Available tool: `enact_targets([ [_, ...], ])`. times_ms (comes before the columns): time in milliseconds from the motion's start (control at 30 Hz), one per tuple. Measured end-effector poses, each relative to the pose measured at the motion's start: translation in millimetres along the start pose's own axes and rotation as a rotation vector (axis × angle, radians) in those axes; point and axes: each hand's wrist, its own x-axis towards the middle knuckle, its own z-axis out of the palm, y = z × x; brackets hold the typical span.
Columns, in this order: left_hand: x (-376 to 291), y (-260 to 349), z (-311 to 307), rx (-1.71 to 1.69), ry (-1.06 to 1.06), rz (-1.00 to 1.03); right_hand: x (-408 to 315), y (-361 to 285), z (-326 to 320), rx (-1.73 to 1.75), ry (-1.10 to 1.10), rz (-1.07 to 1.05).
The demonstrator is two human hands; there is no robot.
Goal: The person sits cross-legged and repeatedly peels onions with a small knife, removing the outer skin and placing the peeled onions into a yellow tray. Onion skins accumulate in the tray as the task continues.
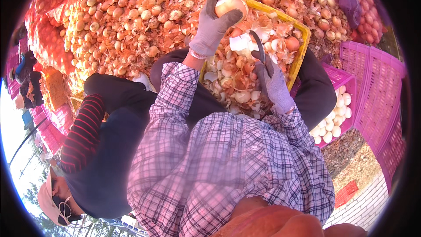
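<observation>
My left hand (pixel 218 16), in a light knitted glove with dark palm and fingers, holds a partly peeled onion (pixel 231 6) over the far left corner of a yellow crate (pixel 304 39). Loose skins and onion pieces fill this crate between my legs. In a matching glove, my right hand (pixel 271 75) grips a small curved knife (pixel 258 44), its dark blade pointing away from me above the skins. White onion layers (pixel 242 42) lie just left of the blade. The knife and the held onion are apart.
A heap of unpeeled onions (pixel 131 16) spreads ahead, with red mesh sacks (pixel 49 33) at the far left. At right, a pink crate (pixel 349 105) holds peeled white onions (pixel 337 120), beside stacked pink crates (pixel 378 89). A co-worker in a striped sleeve (pixel 85 131) sits close at left.
</observation>
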Motion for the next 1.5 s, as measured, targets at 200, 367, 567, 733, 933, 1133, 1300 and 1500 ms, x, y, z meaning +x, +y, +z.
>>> enact_targets([
  [200, -6.2, 4.8, 4.7, 0.024, -0.075, 0.022, 11.3, -29.9, -1.8, -0.386, 0.177, -0.519],
  [367, -8.4, -0.3, 4.1, 0.113, -0.053, -0.012, 11.6, -26.2, 10.2, -0.546, 0.276, -0.547],
  [567, -16.9, 0.1, 14.5, 0.332, -0.039, 0.092, 14.7, -26.0, -2.3, -0.774, 0.274, -0.519],
  [733, -18.0, 7.4, 18.9, 0.266, -0.051, -0.005, 22.6, -19.3, -8.0, -0.801, 0.289, -0.574],
  [933, -12.6, -12.7, 7.6, 0.108, -0.096, -0.162, 24.0, -21.2, -16.0, 0.369, -0.15, -0.106],
  [1133, -13.3, -9.5, 7.4, -0.147, -0.247, -0.228, 29.4, -11.6, -24.7, 0.477, 0.013, -0.21],
  [1300, -15.0, -14.2, 9.0, -0.195, -0.271, -0.278, 53.8, -22.8, -18.6, 0.114, 0.187, -0.377],
  [1500, -15.5, -11.4, 6.3, -0.171, -0.36, -0.288, 57.0, -37.4, -19.8, 0.112, 0.165, -0.28],
])
